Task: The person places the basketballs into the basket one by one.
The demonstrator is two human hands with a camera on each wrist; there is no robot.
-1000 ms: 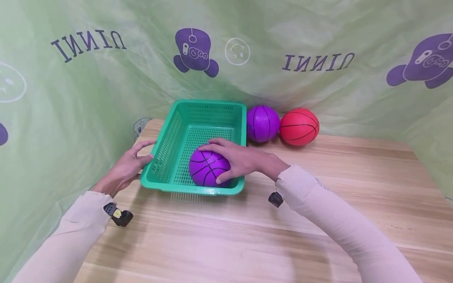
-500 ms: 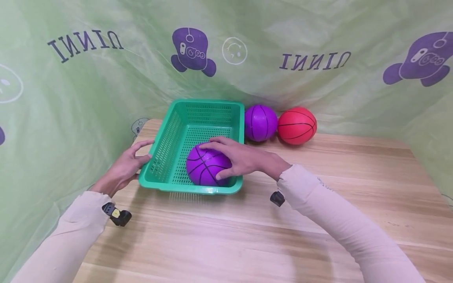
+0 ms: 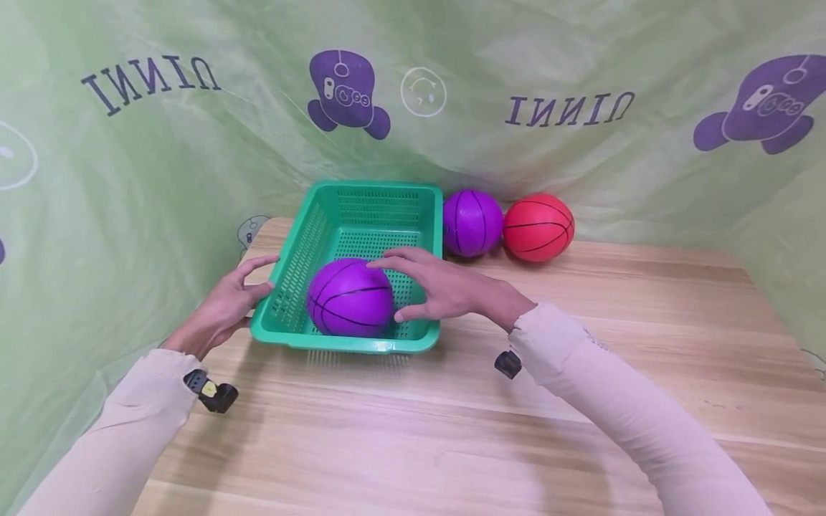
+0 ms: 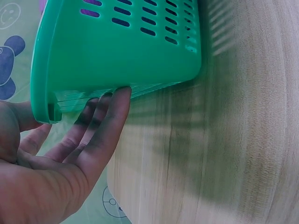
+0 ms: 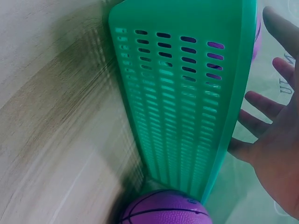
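Note:
A purple toy basketball (image 3: 348,297) lies in the front part of the green plastic basket (image 3: 345,344), in the head view. My right hand (image 3: 445,287) is over the basket's right side, fingers spread and thumb apart, just right of that ball. In the right wrist view the same hand (image 5: 275,121) shows parted fingers beyond the basket rim. My left hand (image 3: 226,301) holds the basket's left rim. The left wrist view shows its thumb at the rim and its long fingers (image 4: 105,135) against the outer wall.
Another purple ball (image 3: 473,223) stands against the basket's right side, with a red ball (image 3: 538,228) beside it. Behind them hangs a green printed cloth (image 3: 471,129). Everything stands on a wooden table (image 3: 413,437).
The purple ball in the basket has rolled left, out of my right hand's fingers, and its lines have turned. My left hand stays at the rim. The head view has shifted slightly.

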